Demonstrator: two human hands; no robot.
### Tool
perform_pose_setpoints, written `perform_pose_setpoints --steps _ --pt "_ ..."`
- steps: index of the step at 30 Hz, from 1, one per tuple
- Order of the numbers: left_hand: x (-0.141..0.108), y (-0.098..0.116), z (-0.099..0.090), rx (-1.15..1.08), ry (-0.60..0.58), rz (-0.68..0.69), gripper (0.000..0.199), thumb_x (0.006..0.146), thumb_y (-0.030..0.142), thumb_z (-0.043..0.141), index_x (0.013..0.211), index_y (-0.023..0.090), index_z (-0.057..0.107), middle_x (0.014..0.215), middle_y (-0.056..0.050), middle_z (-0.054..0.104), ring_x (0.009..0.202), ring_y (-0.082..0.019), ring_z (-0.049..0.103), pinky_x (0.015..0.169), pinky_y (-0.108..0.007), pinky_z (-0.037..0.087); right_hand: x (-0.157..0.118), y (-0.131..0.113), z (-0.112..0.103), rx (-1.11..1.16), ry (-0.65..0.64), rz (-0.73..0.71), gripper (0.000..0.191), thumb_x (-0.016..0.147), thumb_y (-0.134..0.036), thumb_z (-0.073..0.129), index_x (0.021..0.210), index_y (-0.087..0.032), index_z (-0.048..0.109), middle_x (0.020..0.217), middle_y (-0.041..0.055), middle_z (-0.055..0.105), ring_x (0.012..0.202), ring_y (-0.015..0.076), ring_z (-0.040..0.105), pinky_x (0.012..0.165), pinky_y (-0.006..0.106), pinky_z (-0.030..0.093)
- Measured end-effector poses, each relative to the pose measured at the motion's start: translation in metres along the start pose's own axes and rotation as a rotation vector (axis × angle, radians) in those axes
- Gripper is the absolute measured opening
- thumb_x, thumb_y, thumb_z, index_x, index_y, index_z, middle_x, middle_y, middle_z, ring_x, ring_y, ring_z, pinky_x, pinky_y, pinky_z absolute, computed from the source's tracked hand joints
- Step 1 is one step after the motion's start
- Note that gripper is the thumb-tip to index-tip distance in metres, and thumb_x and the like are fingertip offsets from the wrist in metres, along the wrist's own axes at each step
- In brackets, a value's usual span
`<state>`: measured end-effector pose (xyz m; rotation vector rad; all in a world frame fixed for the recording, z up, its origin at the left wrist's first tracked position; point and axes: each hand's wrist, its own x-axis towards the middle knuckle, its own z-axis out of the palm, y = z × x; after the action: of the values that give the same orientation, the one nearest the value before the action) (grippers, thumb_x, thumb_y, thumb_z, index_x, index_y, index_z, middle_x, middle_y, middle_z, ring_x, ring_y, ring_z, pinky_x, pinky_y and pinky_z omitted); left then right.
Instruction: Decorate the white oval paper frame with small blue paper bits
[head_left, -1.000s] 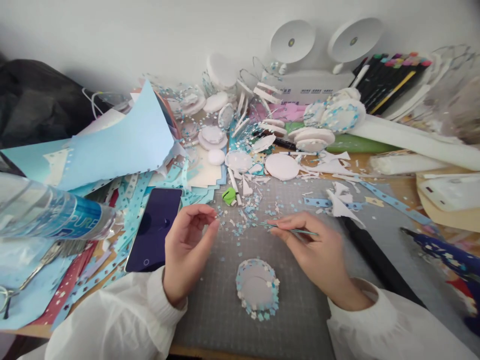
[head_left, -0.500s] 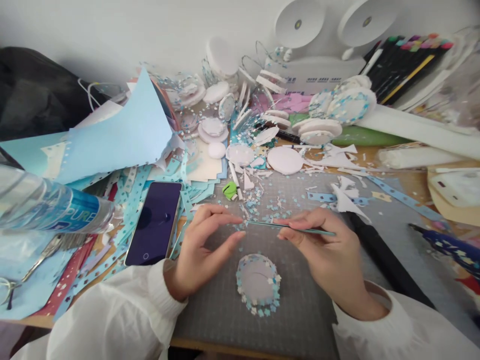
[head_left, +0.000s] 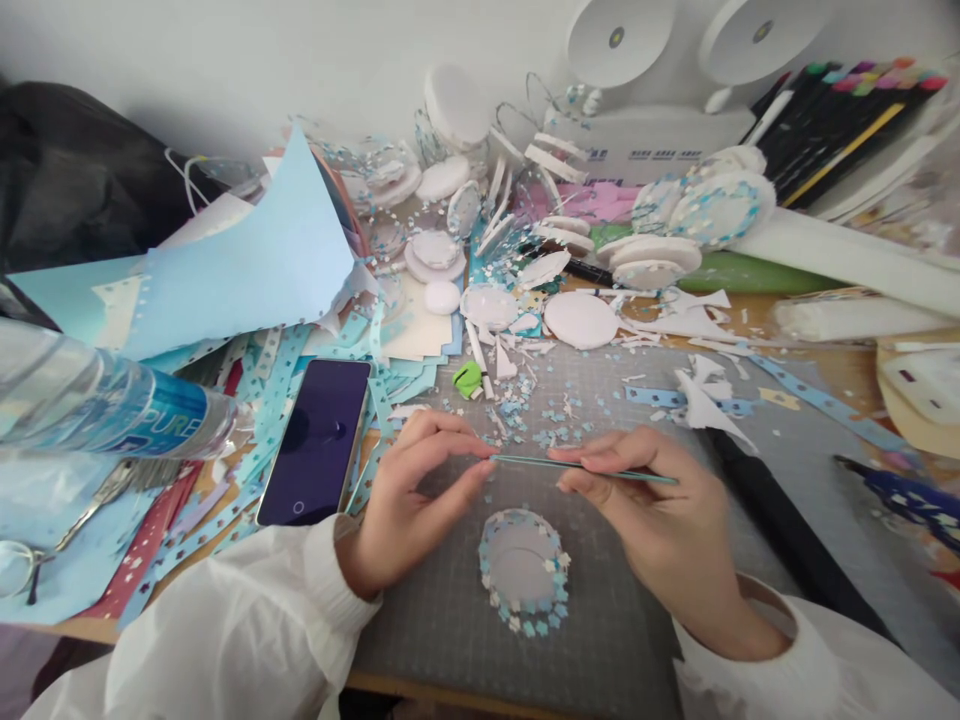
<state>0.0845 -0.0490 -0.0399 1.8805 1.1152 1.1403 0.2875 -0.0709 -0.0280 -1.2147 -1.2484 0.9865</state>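
Currently right hand (head_left: 664, 510) grips slim, straight teal tool (head_left: 637, 475), tip at left hand (head_left: 424, 490), mid-frame; can't tell left's hold. Likely fine transfer step; next move needs steady tip.

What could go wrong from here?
The right hand grips a slim teal tool whose tip is at the left hand; a slip might prick it.
A round white disc edged with blue and white stars lies near both hands; either could knock it.
Loose blue and white bits litter the grey mat; a dropped one may get lost.
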Motion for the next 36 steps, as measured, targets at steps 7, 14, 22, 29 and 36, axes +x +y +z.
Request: perform_pose_setpoints --steps 7,14,22,29,36 --pt "-0.001 -0.001 0.001 -0.070 -0.003 -0.060 0.006 0.084 0.020 0.067 0.089 0.018 0.071 0.087 -0.007 0.065 0.085 -0.018 0.060 0.079 -0.032 0.049 0.000 0.013 -0.007 0.124 0.053 0.051 0.014 0.077 -0.023 0.078 0.079 -0.025 0.065 0.079 0.0016 0.063 0.084 0.0210 0.071 0.060 0.025 0.062" --pt "-0.001 -0.002 0.000 -0.091 -0.003 -0.087 0.005 0.084 0.021 0.068 0.087 0.019 0.071 0.087 -0.007 0.065 0.085 -0.019 0.060 0.080 -0.033 0.049 -0.001 0.006 -0.007 0.055 0.018 0.013 0.015 0.076 -0.016 0.076 0.077 -0.024 0.064 0.079 0.0001 0.064 0.081 0.0174 0.071 0.066 0.021 0.061" --pt "-0.001 0.000 0.000 -0.132 -0.037 -0.126 0.005 0.085 0.022 0.067 0.084 0.018 0.070 0.086 -0.006 0.066 0.083 -0.018 0.061 0.078 -0.032 0.049 -0.002 0.001 -0.005 -0.010 -0.033 -0.091 0.018 0.078 -0.011 0.073 0.078 -0.024 0.061 0.079 -0.0007 0.065 0.080 0.0153 0.071 0.074 0.022 0.059" --pt "0.000 0.000 -0.002 -0.229 -0.090 -0.146 0.007 0.086 0.020 0.065 0.089 0.018 0.070 0.091 -0.007 0.066 0.087 -0.018 0.061 0.081 -0.031 0.049 -0.004 0.003 -0.005 0.020 -0.018 -0.075 0.018 0.078 -0.010 0.073 0.079 -0.024 0.060 0.082 0.0000 0.064 0.082 0.0164 0.071 0.074 0.023 0.060" --pt "0.001 -0.002 -0.001 -0.285 -0.099 -0.170 0.006 0.085 0.018 0.066 0.090 0.018 0.071 0.091 -0.006 0.064 0.088 -0.016 0.060 0.082 -0.028 0.047 -0.002 0.006 -0.006 0.073 -0.033 -0.056 0.016 0.080 -0.012 0.072 0.081 -0.024 0.061 0.081 -0.0005 0.064 0.083 0.0158 0.071 0.075 0.023 0.060"
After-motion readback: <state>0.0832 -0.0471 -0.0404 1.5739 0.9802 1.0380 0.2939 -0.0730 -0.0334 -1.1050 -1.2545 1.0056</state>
